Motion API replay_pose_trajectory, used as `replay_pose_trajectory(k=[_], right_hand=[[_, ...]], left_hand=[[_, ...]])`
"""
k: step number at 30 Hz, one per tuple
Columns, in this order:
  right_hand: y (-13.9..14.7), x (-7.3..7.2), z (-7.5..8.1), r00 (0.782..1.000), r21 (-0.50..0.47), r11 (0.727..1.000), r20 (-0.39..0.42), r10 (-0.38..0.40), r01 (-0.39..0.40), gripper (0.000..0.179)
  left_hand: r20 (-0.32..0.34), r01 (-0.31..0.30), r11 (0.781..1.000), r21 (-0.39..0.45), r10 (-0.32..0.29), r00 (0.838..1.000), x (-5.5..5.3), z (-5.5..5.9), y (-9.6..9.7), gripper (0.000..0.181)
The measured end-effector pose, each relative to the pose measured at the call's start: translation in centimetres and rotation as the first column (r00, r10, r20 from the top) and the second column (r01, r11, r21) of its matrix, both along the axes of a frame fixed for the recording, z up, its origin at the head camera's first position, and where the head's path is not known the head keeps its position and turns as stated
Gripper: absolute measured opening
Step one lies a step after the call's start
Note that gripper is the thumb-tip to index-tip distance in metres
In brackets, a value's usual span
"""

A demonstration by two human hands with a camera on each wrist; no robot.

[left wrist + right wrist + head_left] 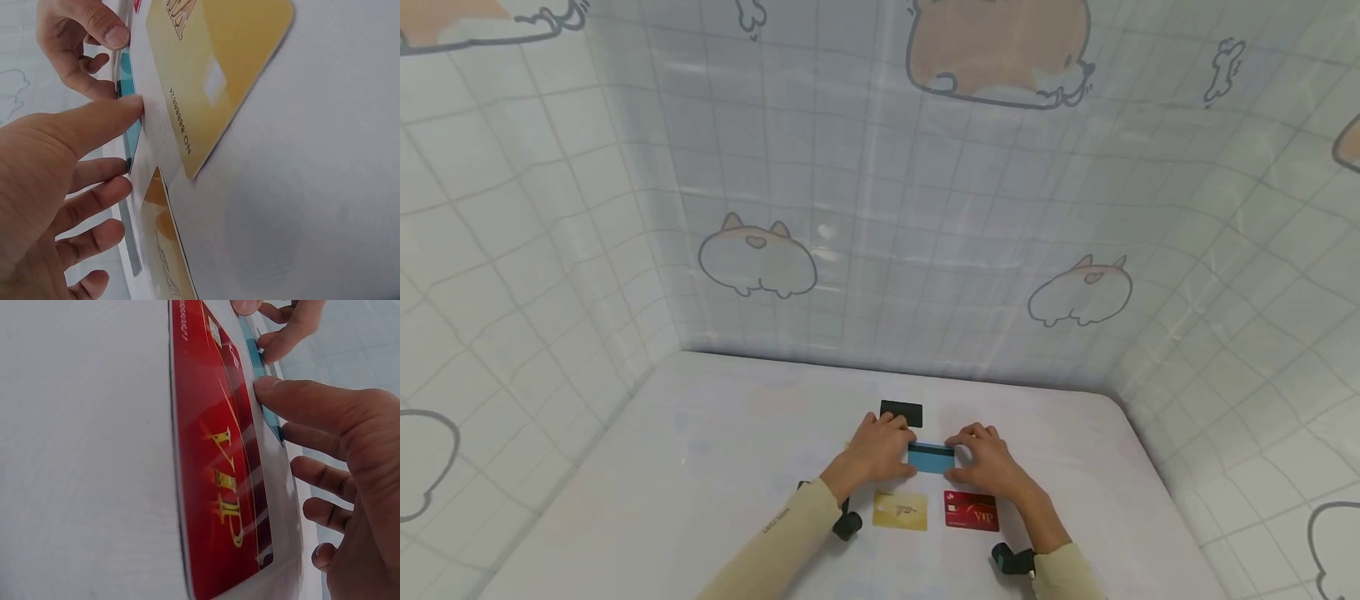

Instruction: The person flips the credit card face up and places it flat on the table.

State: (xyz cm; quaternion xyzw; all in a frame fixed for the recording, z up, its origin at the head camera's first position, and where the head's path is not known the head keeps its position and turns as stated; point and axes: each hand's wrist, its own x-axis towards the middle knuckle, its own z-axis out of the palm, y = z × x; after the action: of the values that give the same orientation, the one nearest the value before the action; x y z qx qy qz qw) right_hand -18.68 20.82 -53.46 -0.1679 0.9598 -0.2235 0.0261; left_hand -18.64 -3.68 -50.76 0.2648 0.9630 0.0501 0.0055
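Note:
A blue card [931, 462] with a dark stripe along its far side lies between the two hands. My left hand [877, 450] pinches its left end, thumb at the near edge and forefinger at the far one. At the right end my right hand [988, 464] grips it the same way; its other fingers [325, 515] are spread apart. Nearer to me lie a gold card [900, 511] and a red card [972, 511] marked VIP. In the left wrist view, a second gold card [164, 237] shows beside the left fingers; in the head view that hand mostly hides it.
A black card [910, 410] lies just beyond the left fingers. All the cards are on a white table [737, 433]. Curtains [880, 250] printed with a grid and cartoon dogs stand behind and at both sides. Dark wrist devices [847, 525] show by the sleeves.

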Motion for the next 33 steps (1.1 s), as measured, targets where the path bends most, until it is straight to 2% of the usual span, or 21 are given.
replay_pose_trajectory(k=[18,33], right_hand=[[-0.2,-1.4,-0.4,0.999,-0.040,0.999,0.043,-0.029,0.031,0.045],[0.1,-2.1,-0.6,0.999,-0.050,0.998,0.033,-0.022,0.024,0.046]], left_hand=[[-0.008,-0.002,0.999,0.034,0.002,1.000,-1.3,-0.5,-0.2,0.048],[-0.028,-0.014,0.999,0.039,0.015,0.999,-1.6,-0.8,-0.2,0.052]])
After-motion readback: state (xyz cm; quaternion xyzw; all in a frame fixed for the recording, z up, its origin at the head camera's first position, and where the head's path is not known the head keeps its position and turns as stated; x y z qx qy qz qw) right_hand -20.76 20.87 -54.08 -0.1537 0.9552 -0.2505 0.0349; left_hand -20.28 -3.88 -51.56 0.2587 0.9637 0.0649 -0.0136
